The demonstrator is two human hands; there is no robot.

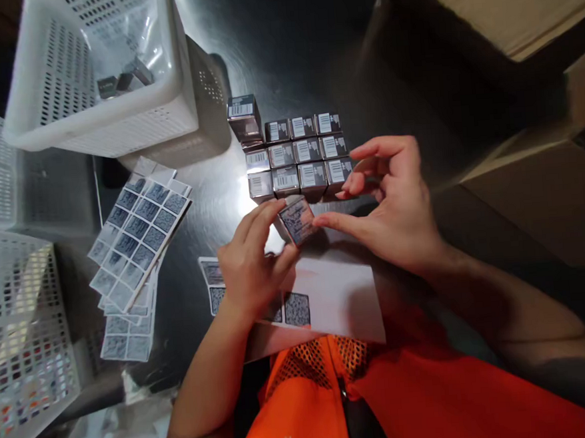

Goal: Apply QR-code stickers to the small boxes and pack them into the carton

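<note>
Between finger and thumb, my left hand (253, 262) grips a small box (298, 220) whose upward face carries a dark printed label. My right hand (396, 205) is beside it with fingers apart, the thumb tip at the box's right edge. Just beyond stand several small boxes in rows (310, 151), barcodes facing up. One box (244, 115) at the back left of the rows sits higher than the others. Below my hands lies a label sheet (342, 289), part white backing and part dark square labels; my left hand and forearm cover some of it.
A white perforated basket (125, 117) at the back left holds a few small boxes and clear plastic. Several label sheets (140, 223) are stacked left of my hands. More baskets (25, 338) line the left edge. Cardboard boxes (513, 10) stand on the right.
</note>
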